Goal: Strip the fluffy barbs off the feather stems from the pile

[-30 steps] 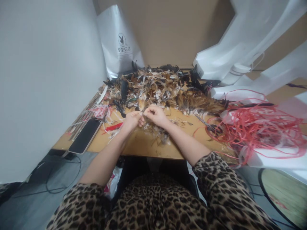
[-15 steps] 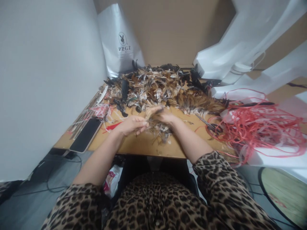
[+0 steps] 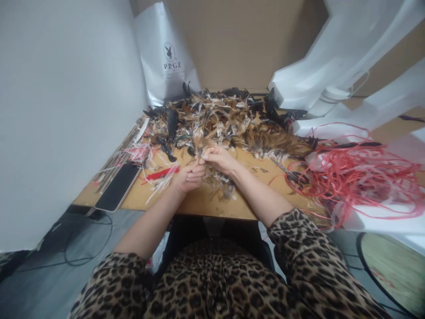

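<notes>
My left hand (image 3: 191, 176) and my right hand (image 3: 217, 158) meet above the front of the wooden table (image 3: 186, 204). Both are closed in a pinch at the base of a small tuft of brown feathers (image 3: 202, 142), whose tips point away from me. The fingers hide just where each one grips. Loose feather fluff (image 3: 226, 188) lies on the table below my right hand. Behind my hands spreads a big heap of brown, black and white feathers (image 3: 226, 113). White strips (image 3: 162, 184) and a red piece (image 3: 159, 173) lie left of my left hand.
A phone (image 3: 117, 188) and thin sticks (image 3: 122, 144) lie at the left. On the right are scissors (image 3: 287, 170) and a tangle of red plastic ribbon (image 3: 361, 177). A silver bag (image 3: 166, 57) stands behind, against the white wall (image 3: 66, 110).
My left hand has moved right and my fingers have come together with the right hand's. The feather tuft now points away, and the white strips by my left hand have come into sight.
</notes>
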### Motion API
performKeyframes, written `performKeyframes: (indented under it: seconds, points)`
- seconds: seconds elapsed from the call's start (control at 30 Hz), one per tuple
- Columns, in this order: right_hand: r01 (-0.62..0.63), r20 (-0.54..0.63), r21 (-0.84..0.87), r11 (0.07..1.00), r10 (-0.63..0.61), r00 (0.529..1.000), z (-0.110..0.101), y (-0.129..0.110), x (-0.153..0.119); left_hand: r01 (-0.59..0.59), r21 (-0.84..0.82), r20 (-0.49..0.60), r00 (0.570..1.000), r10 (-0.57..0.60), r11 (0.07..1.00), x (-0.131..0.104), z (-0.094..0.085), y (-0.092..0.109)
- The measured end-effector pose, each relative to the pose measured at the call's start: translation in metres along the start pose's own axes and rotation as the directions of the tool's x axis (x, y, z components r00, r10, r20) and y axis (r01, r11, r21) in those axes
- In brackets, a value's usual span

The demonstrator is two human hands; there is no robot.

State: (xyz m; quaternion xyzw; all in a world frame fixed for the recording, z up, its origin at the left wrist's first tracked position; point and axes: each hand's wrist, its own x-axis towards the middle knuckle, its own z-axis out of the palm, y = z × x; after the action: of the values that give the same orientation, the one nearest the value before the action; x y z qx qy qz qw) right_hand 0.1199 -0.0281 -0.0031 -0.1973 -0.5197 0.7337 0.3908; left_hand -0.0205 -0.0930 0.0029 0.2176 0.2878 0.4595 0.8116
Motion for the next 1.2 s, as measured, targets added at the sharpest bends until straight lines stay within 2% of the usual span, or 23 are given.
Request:
performKeyframes:
  seconds: [0.13,0.2,0.3,0.5,0.6,0.67,0.77,0.87,1.0,1.07,1.2]
  points:
    - [-0.032,0.012,0.045,0.998,0.032,0.999,-0.003,0.003,0.001,-0.114,0.000,-0.045,0.993,0.114,0.994,-0.001,0.003,-0.005]
    - [-0.033,0.003,0.028,0.999,0.033,0.999,-0.002,0.002,0.001,-0.130,-0.008,-0.053,0.990,0.129,0.992,-0.001,0.004,-0.006]
    - [-0.009,-0.019,-0.015,1.000,0.008,1.000,0.000,0.001,0.000,-0.111,0.003,-0.061,0.992,0.111,0.994,-0.001,0.003,-0.007]
    - [0.025,-0.073,-0.069,0.997,-0.030,0.997,0.009,0.001,-0.001,-0.028,-0.022,0.002,1.000,0.028,0.999,-0.001,0.003,-0.006]
    - [0.027,-0.132,-0.128,0.991,-0.044,0.990,0.009,-0.002,-0.001,0.023,0.089,-0.013,1.000,-0.022,0.996,-0.002,0.000,-0.005]
    - [0.040,-0.199,-0.191,0.981,-0.078,0.977,0.006,-0.005,-0.001,0.024,0.224,-0.044,0.999,-0.015,0.974,-0.005,-0.005,-0.004]
    - [0.039,-0.252,-0.289,0.957,-0.115,0.961,0.004,-0.009,-0.001,-0.034,0.502,-0.102,0.990,0.098,0.864,-0.012,-0.012,0.003]
    - [0.031,-0.250,-0.374,0.927,-0.133,0.959,0.006,-0.010,-0.002,-0.099,0.673,-0.112,0.966,0.233,0.733,-0.019,-0.016,0.012]
    - [-0.030,-0.267,-0.445,0.895,-0.100,0.959,0.011,-0.006,-0.001,-0.241,0.789,-0.096,0.860,0.501,0.566,-0.021,-0.015,0.017]
    - [-0.059,-0.287,-0.440,0.896,-0.078,0.955,0.012,-0.003,-0.001,-0.315,0.778,-0.068,0.818,0.572,0.544,-0.017,-0.015,0.014]
    - [-0.105,-0.333,-0.401,0.910,-0.038,0.942,0.011,0.006,0.002,-0.433,0.638,-0.087,0.781,0.618,0.637,-0.008,-0.016,0.002]
